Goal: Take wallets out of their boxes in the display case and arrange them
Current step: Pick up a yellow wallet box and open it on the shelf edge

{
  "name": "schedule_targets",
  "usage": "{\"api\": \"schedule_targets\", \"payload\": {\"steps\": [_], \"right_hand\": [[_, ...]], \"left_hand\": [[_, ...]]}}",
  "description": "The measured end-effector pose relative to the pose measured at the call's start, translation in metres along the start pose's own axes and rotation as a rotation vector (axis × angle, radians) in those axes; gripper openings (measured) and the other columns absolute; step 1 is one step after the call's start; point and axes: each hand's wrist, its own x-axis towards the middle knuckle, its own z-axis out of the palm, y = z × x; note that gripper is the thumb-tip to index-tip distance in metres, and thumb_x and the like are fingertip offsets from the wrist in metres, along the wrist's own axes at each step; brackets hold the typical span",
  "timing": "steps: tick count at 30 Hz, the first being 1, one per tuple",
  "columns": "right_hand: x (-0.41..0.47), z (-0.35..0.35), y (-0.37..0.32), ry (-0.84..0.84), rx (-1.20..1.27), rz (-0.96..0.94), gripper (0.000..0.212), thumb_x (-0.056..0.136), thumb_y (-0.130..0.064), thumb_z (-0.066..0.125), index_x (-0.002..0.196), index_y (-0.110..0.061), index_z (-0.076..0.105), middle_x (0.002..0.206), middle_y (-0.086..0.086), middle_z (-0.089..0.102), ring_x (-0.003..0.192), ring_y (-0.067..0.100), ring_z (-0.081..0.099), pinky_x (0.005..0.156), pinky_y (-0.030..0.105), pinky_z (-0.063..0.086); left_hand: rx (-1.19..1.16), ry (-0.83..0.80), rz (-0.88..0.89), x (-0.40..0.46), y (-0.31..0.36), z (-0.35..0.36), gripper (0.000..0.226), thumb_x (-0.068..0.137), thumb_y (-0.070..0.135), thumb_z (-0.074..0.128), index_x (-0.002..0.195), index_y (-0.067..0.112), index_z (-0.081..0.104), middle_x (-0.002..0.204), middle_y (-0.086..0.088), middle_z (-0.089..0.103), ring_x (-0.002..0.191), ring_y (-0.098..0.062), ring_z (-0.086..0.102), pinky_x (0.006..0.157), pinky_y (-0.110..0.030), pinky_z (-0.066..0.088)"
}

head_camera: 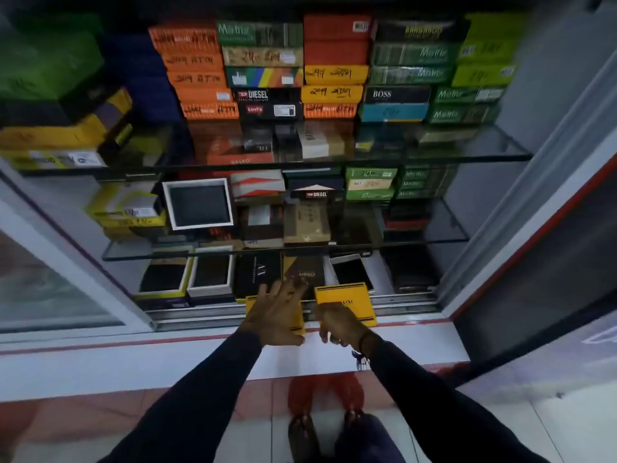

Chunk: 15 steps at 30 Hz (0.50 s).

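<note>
Both my hands are at the front edge of the display case's bottom shelf. My right hand (pixel 337 324) grips a yellow box lid (pixel 347 300) with dark lettering by its near edge. My left hand (pixel 278 312) lies over the other yellow box part (pixel 298 329), fingers spread and reaching toward a dark and yellow box (pixel 305 270) behind it. Whether the left hand grips the yellow part is hidden under the palm. No bare wallet shows between my hands.
Open white boxes with dark wallets (pixel 163 279) (pixel 212 275) sit at bottom left, a black box (pixel 257 272) beside them, a white-framed one (pixel 352 270) to the right. Glass shelves (pixel 484 152) above hold stacked coloured boxes. A sliding glass door (pixel 50 279) stands left, a white sill (pixel 133 359) below.
</note>
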Motion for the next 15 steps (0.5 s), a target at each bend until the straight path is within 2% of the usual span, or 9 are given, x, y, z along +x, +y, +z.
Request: {"api": "schedule_targets", "payload": {"steps": [2, 5, 7, 12, 15], "right_hand": [[0.003, 0.003, -0.005, -0.117, 0.083, 0.093, 0.034, 0.091, -0.032, 0.042, 0.1, -0.004, 0.059, 0.061, 0.013, 0.06, 0.042, 0.018, 0.036, 0.044, 0.021, 0.021], [0.005, 0.004, -0.008, -0.242, 0.156, 0.175, 0.031, 0.088, -0.038, 0.041, 0.081, -0.012, 0.057, 0.063, 0.011, 0.057, 0.047, 0.019, 0.036, 0.049, 0.025, 0.02], [0.006, 0.004, -0.009, -0.27, 0.222, 0.191, 0.032, 0.084, -0.043, 0.043, 0.079, -0.015, 0.058, 0.061, 0.008, 0.057, 0.048, 0.018, 0.036, 0.049, 0.025, 0.02], [0.017, 0.011, -0.002, -0.236, 0.266, 0.191, 0.049, 0.09, -0.055, 0.044, 0.094, -0.011, 0.065, 0.063, 0.009, 0.059, 0.045, 0.017, 0.041, 0.042, 0.018, 0.025], [0.024, 0.021, -0.001, -0.073, 0.209, 0.157, 0.033, 0.091, -0.035, 0.055, 0.087, -0.004, 0.066, 0.06, 0.009, 0.062, 0.039, 0.016, 0.042, 0.041, 0.017, 0.026]], "left_hand": [[-0.004, -0.064, -0.032, 0.01, 0.0, 0.005, 0.12, 0.057, 0.067, 0.068, 0.154, 0.024, 0.013, 0.159, -0.012, 0.029, 0.135, -0.035, 0.034, 0.107, -0.055, 0.028], [-0.018, -0.038, -0.025, 0.017, -0.004, 0.014, 0.118, 0.055, 0.062, 0.072, 0.153, 0.024, 0.017, 0.148, -0.009, 0.045, 0.127, -0.032, 0.04, 0.101, -0.048, 0.03], [-0.046, -0.005, 0.001, 0.019, -0.008, 0.015, 0.12, 0.049, 0.061, 0.073, 0.151, 0.025, 0.021, 0.141, -0.007, 0.052, 0.121, -0.031, 0.045, 0.096, -0.045, 0.032], [-0.186, 0.03, 0.009, 0.011, -0.022, -0.006, 0.122, 0.044, 0.069, 0.074, 0.148, 0.029, 0.025, 0.142, -0.003, 0.049, 0.12, -0.027, 0.049, 0.101, -0.045, 0.036], [-0.344, 0.056, 0.005, 0.001, -0.035, -0.026, 0.122, 0.045, 0.065, 0.079, 0.149, 0.03, 0.024, 0.141, 0.0, 0.048, 0.125, -0.024, 0.048, 0.105, -0.047, 0.036]]}}
